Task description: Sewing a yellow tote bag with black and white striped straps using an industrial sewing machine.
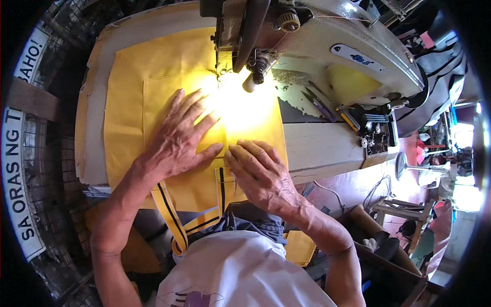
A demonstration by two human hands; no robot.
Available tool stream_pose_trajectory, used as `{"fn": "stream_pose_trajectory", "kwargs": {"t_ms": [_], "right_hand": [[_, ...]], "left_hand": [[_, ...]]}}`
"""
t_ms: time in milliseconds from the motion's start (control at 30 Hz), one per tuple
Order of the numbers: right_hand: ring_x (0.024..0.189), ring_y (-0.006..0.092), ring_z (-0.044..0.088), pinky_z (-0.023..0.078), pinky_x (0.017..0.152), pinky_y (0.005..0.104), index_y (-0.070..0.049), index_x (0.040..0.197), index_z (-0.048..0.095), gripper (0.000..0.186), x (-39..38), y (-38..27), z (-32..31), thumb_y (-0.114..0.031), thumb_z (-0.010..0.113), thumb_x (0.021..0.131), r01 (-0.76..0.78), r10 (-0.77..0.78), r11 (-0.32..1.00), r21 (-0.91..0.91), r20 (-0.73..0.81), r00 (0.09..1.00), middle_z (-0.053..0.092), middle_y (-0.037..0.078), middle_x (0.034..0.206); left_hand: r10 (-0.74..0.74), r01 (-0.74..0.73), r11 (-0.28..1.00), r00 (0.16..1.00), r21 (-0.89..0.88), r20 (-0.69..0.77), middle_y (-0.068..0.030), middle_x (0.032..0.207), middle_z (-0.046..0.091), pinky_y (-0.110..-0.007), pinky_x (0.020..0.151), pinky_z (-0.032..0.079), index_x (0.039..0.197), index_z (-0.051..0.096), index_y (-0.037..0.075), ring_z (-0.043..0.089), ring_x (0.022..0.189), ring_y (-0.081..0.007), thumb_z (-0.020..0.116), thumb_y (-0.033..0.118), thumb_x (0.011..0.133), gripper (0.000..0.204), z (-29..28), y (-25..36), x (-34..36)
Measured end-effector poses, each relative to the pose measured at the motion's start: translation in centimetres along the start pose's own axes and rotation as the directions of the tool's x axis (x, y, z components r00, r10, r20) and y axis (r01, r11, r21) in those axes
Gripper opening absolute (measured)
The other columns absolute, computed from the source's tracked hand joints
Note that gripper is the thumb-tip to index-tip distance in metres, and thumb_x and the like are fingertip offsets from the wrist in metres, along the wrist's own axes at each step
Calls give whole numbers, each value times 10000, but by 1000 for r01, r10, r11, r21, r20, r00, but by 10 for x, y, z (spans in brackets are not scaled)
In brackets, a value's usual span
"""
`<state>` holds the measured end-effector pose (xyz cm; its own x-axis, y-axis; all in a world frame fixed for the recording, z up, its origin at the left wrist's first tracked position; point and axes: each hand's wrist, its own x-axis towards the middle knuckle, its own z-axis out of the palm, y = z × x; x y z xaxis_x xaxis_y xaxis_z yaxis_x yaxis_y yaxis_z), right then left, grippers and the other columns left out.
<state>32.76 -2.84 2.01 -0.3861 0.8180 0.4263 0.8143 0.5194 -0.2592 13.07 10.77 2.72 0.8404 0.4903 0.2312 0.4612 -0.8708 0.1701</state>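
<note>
A yellow fabric panel [133, 102] with a stitched pocket lies flat on the sewing table [317, 146], under the presser foot [225, 71] of a grey sewing machine [348, 46]. My left hand [179, 138] presses flat on the fabric, fingers spread toward the needle. My right hand [258, 174] rests beside it at the fabric's near edge, fingertips touching the left hand's thumb. A yellow strap with black stripes [171, 215] hangs off the table's front edge below my left wrist. The machine's lamp throws a bright glare on the cloth.
Thread snips [319, 105] and small tools [376, 135] lie on the table right of the fabric, under the machine arm. Another yellow piece [299, 248] sits below the table near my right forearm. A stool [404, 210] and clutter fill the floor at right.
</note>
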Motion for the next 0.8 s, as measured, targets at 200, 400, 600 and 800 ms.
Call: {"fn": "stream_pose_trajectory", "kwargs": {"t_ms": [200,400,600,800], "right_hand": [[1240,316,555,419,1080,471,47,1271,597,505,2,6,-2,-140,622,802,39,-40,999,21,47,998,580,175,1278],[1236,320,559,423,1064,458,40,1277,592,469,21,18,0,-137,655,847,-6,5,999,54,25,1000,588,179,1283],[1237,324,557,426,1048,456,43,1272,589,472,29,24,3,-124,665,837,-35,33,997,74,34,999,587,182,1291],[1226,326,562,421,1045,454,46,1269,590,471,34,30,2,-143,634,840,-22,19,996,83,35,999,586,188,1294]], "left_hand": [[5,-5,1000,1000,-24,1,-222,1382,500,-568,1211,219,1277,583,40,399,1382,-373,617,438,909,543,0,-6,2],[34,-37,998,998,-49,-56,-209,1385,502,-560,1212,212,1260,588,22,406,1384,-363,625,434,900,548,0,-27,17],[24,-25,999,999,-37,-42,-253,1376,493,-548,1224,207,1295,573,27,406,1364,-419,624,426,882,576,1,-35,23],[40,-43,997,998,-63,-50,-191,1413,484,-534,1227,188,1244,585,-5,386,1411,-353,629,408,894,543,1,-40,28]]}}
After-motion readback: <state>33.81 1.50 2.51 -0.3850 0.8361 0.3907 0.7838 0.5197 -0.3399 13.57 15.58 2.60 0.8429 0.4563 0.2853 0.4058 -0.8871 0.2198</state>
